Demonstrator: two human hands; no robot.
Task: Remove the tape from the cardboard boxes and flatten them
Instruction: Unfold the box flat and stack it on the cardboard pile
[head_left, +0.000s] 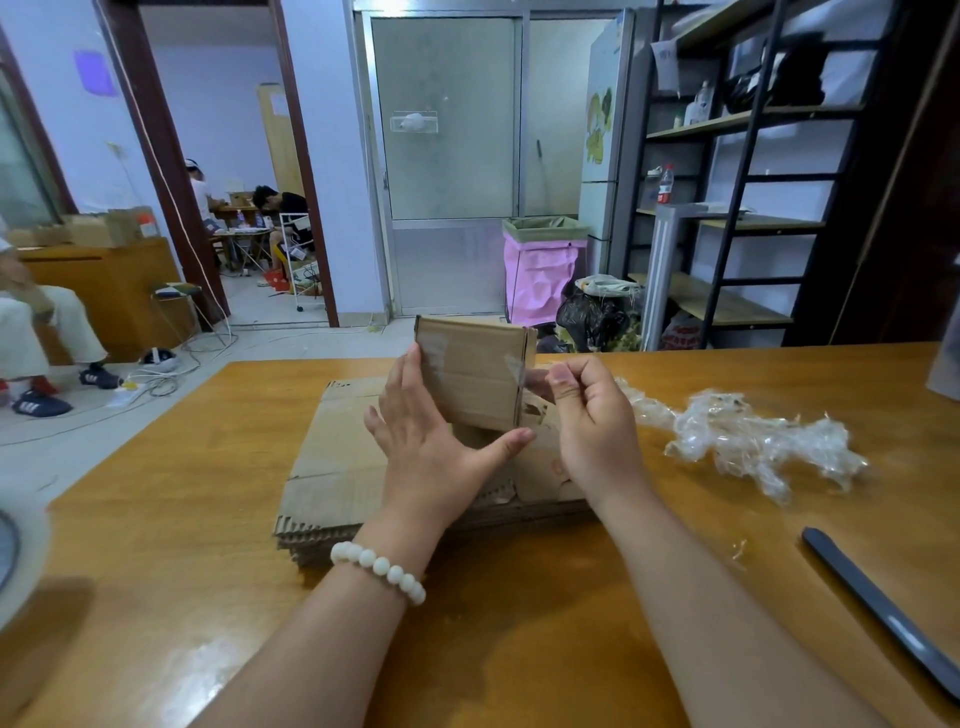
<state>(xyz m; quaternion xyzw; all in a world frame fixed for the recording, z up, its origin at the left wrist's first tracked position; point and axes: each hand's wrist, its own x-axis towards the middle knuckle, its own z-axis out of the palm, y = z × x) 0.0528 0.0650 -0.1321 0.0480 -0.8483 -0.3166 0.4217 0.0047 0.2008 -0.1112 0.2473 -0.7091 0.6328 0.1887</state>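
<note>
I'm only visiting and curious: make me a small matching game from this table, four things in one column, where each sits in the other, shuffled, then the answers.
Things
1. small box
2. flattened cardboard
3. crumpled tape heap
4. dark tool

Places
A. on the table, near its right edge
B. lying flat in the middle of the table
C. on the table, just right of the right hand
D. held up by the left hand, while the right hand pinches a tape strip at its side

Pairs: 1-D, 2-B, 3-C, 4-A
</note>
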